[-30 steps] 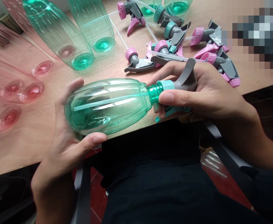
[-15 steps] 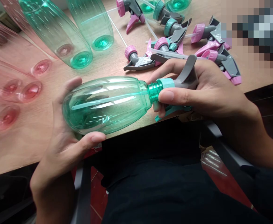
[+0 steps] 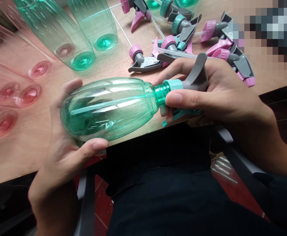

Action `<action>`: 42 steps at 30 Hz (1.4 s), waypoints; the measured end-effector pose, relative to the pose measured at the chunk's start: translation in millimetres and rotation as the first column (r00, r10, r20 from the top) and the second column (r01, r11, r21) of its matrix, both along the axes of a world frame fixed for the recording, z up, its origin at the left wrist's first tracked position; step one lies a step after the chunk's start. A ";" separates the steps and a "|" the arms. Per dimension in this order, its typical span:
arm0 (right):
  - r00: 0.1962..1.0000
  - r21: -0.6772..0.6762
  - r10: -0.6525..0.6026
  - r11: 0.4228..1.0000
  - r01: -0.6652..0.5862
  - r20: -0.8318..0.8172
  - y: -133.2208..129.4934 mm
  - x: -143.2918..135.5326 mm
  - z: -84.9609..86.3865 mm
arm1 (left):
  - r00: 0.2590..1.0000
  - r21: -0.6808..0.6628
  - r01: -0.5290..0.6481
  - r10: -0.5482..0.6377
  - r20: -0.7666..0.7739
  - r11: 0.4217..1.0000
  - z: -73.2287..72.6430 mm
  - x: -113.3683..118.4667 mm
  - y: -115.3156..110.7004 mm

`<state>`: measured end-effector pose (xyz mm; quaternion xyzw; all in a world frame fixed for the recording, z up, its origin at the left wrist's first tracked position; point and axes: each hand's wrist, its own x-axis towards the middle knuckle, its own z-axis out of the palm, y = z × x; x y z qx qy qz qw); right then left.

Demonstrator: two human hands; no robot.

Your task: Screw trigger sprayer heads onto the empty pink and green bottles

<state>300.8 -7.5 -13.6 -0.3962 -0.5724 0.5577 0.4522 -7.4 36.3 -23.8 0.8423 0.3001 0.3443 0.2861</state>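
A clear green bottle (image 3: 104, 121) lies on its side between my hands, its base to the left and its neck to the right. My left hand (image 3: 67, 144) wraps round the base end, thumb along the near side. Inside the bottle runs a pale dip tube. At the neck sits a spray trigger head (image 3: 195, 77), grey with a turquoise collar; some of the neck's thread shows beside the collar. My right hand (image 3: 222, 88) grips the spray head, thumb against the collar and neck. Its turquoise trigger shows partly below my fingers.
Several pink-and-grey spray heads (image 3: 148, 62) and turquoise-collared ones (image 3: 180, 24) lie on the wooden table (image 3: 45, 154) beyond my right hand. Green bottles (image 3: 94, 23) and pink bottles (image 3: 3, 124) stand at the left and back. The table's front edge runs just below the held bottle.
The view has shifted a little. The bottle and my left hand appear slightly farther left; both hands keep the same holds, and the collar still sits at the neck.
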 end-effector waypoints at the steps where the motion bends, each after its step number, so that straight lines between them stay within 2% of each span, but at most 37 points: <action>1: 1.000 0.011 0.002 1.000 -0.002 0.005 0.0 -0.1 0.3 | 1.000 -0.008 -0.013 0.013 -0.007 1.000 -0.1 -1.0 -0.2; 7: 0.999 0.021 -0.020 1.000 0.019 0.042 -1.5 -3.0 4.2 | 0.998 0.005 -0.014 0.015 -0.059 1.000 -4.2 -13.1 9.7; 10: 1.000 0.039 -0.023 0.999 0.022 0.016 -1.2 -3.5 3.4 | 0.997 0.012 0.040 -0.039 -0.072 0.999 -4.2 -15.1 11.9; 13: 1.000 0.054 -0.023 0.998 0.023 0.012 0.0 -2.9 0.1 | 0.999 -0.019 -0.014 0.013 -0.032 1.000 -1.8 -12.9 8.5; 29: 0.999 0.054 -0.020 0.998 0.022 -0.034 2.1 -3.5 -6.0 | 0.999 0.021 0.011 -0.010 -0.043 1.000 -0.6 -8.1 6.6; 34: 0.999 0.044 -0.028 0.999 0.030 -0.039 2.4 -3.2 -5.3 | 0.999 -0.030 -0.005 0.004 -0.034 1.000 0.6 -7.7 5.8; 42: 0.999 0.046 -0.032 0.998 0.033 -0.040 1.9 -3.1 -4.6 | 1.000 -0.028 -0.009 0.009 -0.015 1.000 -0.2 -3.5 1.8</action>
